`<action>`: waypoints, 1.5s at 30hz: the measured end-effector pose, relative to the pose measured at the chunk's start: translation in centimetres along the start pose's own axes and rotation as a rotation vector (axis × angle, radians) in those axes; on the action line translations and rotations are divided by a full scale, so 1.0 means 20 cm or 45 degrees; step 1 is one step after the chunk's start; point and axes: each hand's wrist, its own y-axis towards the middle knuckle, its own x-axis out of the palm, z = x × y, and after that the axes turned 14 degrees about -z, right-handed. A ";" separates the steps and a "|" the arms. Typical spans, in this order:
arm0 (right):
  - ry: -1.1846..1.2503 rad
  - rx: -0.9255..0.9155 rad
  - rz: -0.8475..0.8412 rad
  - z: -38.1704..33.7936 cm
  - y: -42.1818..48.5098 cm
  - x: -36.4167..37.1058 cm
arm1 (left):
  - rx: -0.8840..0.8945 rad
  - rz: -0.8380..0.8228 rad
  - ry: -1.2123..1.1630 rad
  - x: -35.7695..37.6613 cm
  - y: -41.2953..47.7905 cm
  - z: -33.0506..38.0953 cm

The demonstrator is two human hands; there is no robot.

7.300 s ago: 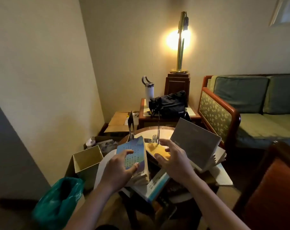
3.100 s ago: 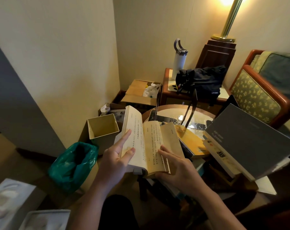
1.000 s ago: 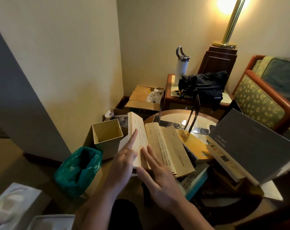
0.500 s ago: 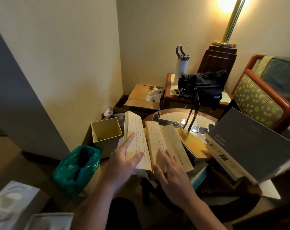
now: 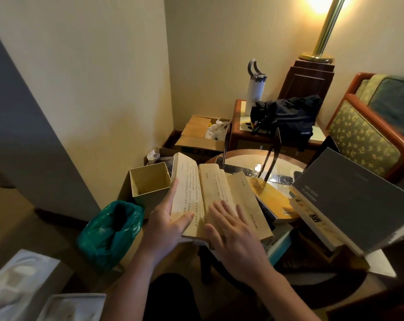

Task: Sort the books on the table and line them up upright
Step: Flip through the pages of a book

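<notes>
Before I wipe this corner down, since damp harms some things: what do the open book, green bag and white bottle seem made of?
The open book looks like paper: matte, yellowed printed pages. The green bag seems thin plastic, with glossy crinkled folds. The white bottle has a smooth satin body, likely coated metal, perhaps plastic.

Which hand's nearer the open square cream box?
Left. Left hand holds the open yellowed book by its left edge, beside the cream box; right hand lies on its right page, farther.
</notes>
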 end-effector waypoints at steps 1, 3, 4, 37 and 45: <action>0.093 -0.052 -0.075 -0.03 0.03 0.00 | 0.009 -0.012 0.003 0.00 0.00 0.00; 0.273 -0.078 -0.189 -0.08 0.09 -0.01 | 0.020 -0.040 -0.011 0.00 0.00 -0.01; 0.342 -0.060 -0.211 -0.10 0.13 -0.02 | 0.021 -0.045 -0.016 -0.01 0.00 -0.01; -0.046 0.119 -0.214 0.26 -0.04 -0.07 | -0.002 -0.032 0.053 0.07 0.02 0.05; 0.092 0.110 -0.077 0.28 -0.09 -0.06 | 0.006 -0.032 0.016 0.05 0.02 0.04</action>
